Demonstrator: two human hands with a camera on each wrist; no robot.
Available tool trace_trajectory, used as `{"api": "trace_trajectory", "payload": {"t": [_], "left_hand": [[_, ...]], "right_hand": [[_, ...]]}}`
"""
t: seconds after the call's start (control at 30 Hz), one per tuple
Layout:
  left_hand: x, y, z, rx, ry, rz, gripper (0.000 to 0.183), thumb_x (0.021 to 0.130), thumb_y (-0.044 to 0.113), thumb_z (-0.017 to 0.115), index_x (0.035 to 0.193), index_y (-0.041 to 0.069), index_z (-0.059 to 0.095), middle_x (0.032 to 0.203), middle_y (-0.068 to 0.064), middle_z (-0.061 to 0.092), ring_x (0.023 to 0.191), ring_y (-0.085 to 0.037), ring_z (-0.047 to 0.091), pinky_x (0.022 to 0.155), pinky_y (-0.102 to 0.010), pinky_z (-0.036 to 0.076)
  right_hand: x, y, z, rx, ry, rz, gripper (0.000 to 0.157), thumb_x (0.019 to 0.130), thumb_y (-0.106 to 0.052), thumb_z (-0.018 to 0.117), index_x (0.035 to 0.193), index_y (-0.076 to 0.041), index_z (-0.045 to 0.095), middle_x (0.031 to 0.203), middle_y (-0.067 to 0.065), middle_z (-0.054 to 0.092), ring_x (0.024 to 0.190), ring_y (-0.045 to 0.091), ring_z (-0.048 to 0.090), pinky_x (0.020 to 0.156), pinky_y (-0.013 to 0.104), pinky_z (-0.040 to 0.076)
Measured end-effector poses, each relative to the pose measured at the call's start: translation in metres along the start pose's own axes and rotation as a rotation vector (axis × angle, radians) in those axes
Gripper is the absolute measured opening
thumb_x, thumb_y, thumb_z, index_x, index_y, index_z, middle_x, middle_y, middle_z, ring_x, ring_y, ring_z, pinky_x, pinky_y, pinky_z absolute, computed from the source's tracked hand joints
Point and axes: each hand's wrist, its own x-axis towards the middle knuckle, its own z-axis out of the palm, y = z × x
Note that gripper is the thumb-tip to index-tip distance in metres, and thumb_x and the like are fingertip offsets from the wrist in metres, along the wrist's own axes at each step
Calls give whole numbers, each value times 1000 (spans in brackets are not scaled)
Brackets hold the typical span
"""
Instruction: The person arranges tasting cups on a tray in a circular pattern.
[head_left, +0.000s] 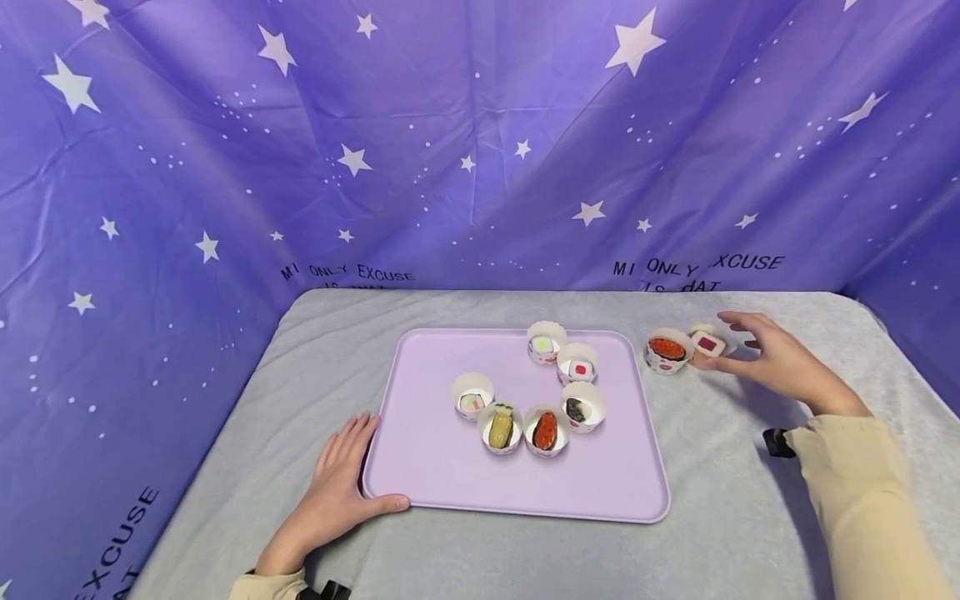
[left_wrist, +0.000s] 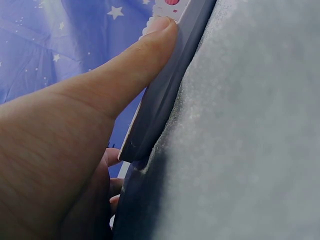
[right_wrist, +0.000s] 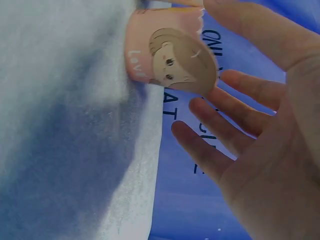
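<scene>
My left hand [head_left: 337, 479] rests at the near left corner of a lilac tray [head_left: 420, 467]. Its thumb lies along the tray's front edge, and its straight fingers reach up the left side. At the right, my right hand [head_left: 783, 362] spreads around a pink paper cup [right_wrist: 172, 47] printed with a cartoon face. Inside that cup sits a toy sushi piece [head_left: 707, 342] with a dark red centre. The thumb is close to the cup's rim, the other fingers reach past it, and firm contact cannot be made out. Beside it stands a cup of orange-red roe sushi [head_left: 667, 350].
Several paper cups stand on the tray, holding a yellow-topped sushi [head_left: 501, 431], a red roe sushi [head_left: 546, 432], a dark-topped sushi [head_left: 575, 409] and white rolls [head_left: 472, 402]. Grey cloth [head_left: 525, 558] covers the table. A purple star-patterned curtain [head_left: 480, 167] hangs behind.
</scene>
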Motion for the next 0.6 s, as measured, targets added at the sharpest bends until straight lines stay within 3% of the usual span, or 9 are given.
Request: {"api": "trace_trajectory", "payload": {"t": [0.2, 0.6], "left_hand": [[-1, 3, 0, 0, -8, -6, 118, 68, 62, 82, 157, 7, 27, 160, -22, 26, 149, -41, 17, 116, -62, 11], [0, 2, 0, -4, -9, -4, 119, 67, 62, 82, 157, 7, 27, 160, -22, 26, 149, -41, 17, 116, -62, 10]], "right_hand": [[3, 4, 4, -1, -46, 34, 85, 86, -29, 79, 145, 12, 34, 143, 37, 35, 123, 55, 41, 95, 68, 39], [12, 5, 10, -52, -61, 25, 79, 87, -29, 78, 143, 11, 37, 144, 38, 35, 122, 53, 41, 94, 68, 38]]}}
